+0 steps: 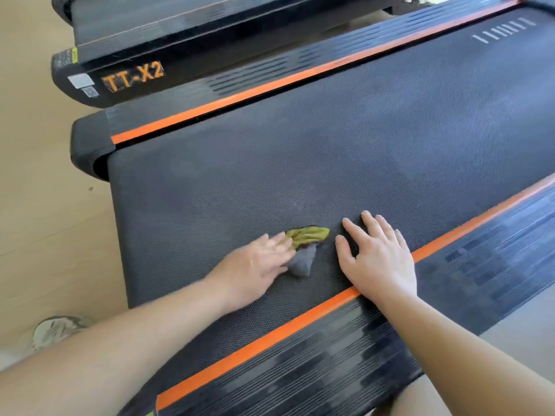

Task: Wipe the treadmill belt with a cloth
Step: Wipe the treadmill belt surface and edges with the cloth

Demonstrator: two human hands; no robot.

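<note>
Cloth [304,244], yellow and grey, bunched on belt [300,160] toward its near edge, left hand [258,265] pressing it, fingers [277,241] straight and together, right hand [377,259] flat on belt just beside, fingers spread.

A: On the treadmill belt [300,163]?

B: Cloth [303,244], toward the near edge, pinned under the fingers of the left hand [255,265]. Just right of it, not touching, right hand [375,256] flat on the belt, heel across the near side rail [330,370].

A: Beyond the belt?

B: Far side rail [270,73], then a second treadmill [180,34] behind it. Floor [45,220] to the left, with a shoe [57,328] at lower left.
</note>
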